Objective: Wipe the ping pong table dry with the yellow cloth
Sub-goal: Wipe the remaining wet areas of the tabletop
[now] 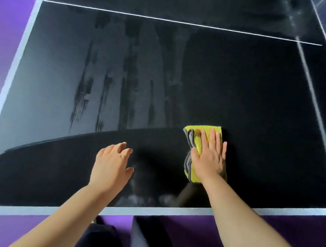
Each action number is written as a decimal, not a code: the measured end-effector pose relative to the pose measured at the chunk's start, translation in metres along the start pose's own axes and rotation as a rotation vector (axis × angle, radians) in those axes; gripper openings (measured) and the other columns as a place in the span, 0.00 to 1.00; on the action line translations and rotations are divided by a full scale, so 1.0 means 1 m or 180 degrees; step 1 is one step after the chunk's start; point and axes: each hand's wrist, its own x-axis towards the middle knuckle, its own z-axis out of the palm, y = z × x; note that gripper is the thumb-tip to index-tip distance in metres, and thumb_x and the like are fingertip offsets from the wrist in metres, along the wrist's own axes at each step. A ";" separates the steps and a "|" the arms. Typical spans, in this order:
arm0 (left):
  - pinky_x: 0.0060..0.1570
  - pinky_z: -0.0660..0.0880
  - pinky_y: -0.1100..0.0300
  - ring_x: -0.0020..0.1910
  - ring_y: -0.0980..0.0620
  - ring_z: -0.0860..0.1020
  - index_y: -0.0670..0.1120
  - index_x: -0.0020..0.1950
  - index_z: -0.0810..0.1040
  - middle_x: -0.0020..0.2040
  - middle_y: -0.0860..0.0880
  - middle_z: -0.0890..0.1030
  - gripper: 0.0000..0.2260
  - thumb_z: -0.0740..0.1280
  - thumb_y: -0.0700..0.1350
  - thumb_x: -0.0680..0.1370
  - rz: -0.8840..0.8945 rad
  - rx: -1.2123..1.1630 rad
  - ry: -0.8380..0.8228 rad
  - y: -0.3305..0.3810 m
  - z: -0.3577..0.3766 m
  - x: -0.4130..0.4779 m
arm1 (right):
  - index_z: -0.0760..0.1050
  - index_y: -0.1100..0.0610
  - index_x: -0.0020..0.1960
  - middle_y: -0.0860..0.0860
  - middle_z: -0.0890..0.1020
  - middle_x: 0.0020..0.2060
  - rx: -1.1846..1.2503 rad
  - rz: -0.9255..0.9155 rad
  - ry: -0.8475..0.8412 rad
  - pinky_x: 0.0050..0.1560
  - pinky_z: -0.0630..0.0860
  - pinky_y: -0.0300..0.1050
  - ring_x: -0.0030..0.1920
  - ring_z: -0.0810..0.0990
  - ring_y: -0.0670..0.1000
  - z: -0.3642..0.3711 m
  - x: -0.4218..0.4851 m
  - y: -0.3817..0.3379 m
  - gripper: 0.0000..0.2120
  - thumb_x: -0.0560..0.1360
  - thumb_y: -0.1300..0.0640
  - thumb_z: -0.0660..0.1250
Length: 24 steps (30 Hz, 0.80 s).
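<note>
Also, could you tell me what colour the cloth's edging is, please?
Grey, along the yellow cloth; head view.

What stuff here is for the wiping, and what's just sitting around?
For the job: yellow cloth, ping pong table, right hand pressing flat on the cloth.
Just there: purple floor, dark box below the table's near edge, left hand holding nothing.

Ping pong table (258, 112): dark glossy top with pale border lines and a thin centre line; grey smeared streaks cover its left half. Yellow cloth (197, 129): folded, grey-edged, flat on the top, right of middle.
</note>
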 end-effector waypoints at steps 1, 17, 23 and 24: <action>0.66 0.64 0.50 0.66 0.45 0.71 0.48 0.66 0.75 0.69 0.47 0.72 0.24 0.73 0.50 0.70 -0.0002 0.0001 -0.0003 0.002 0.000 0.002 | 0.40 0.49 0.80 0.52 0.42 0.80 0.0054 0.0152 0.0005 0.77 0.35 0.55 0.79 0.39 0.53 -0.003 0.007 0.006 0.33 0.81 0.44 0.51; 0.69 0.60 0.51 0.70 0.47 0.66 0.51 0.71 0.70 0.73 0.50 0.67 0.25 0.69 0.53 0.74 -0.0495 -0.0056 -0.0099 -0.168 -0.030 -0.005 | 0.33 0.50 0.79 0.57 0.37 0.79 0.0088 -0.0085 -0.0117 0.75 0.31 0.60 0.78 0.34 0.57 -0.002 0.001 -0.231 0.35 0.81 0.41 0.49; 0.69 0.60 0.50 0.69 0.45 0.67 0.50 0.69 0.72 0.72 0.48 0.68 0.24 0.69 0.50 0.74 -0.0906 -0.0104 -0.0138 -0.278 -0.057 -0.021 | 0.28 0.51 0.75 0.59 0.34 0.78 0.0059 -0.0736 -0.0299 0.74 0.31 0.64 0.77 0.32 0.60 0.008 -0.045 -0.374 0.35 0.81 0.39 0.47; 0.68 0.60 0.50 0.69 0.44 0.67 0.50 0.69 0.72 0.72 0.48 0.68 0.24 0.69 0.50 0.74 -0.0967 -0.0121 -0.0128 -0.294 -0.061 -0.024 | 0.29 0.52 0.75 0.59 0.35 0.78 0.0066 -0.0874 -0.0291 0.73 0.31 0.64 0.77 0.32 0.60 0.011 -0.053 -0.395 0.35 0.80 0.40 0.45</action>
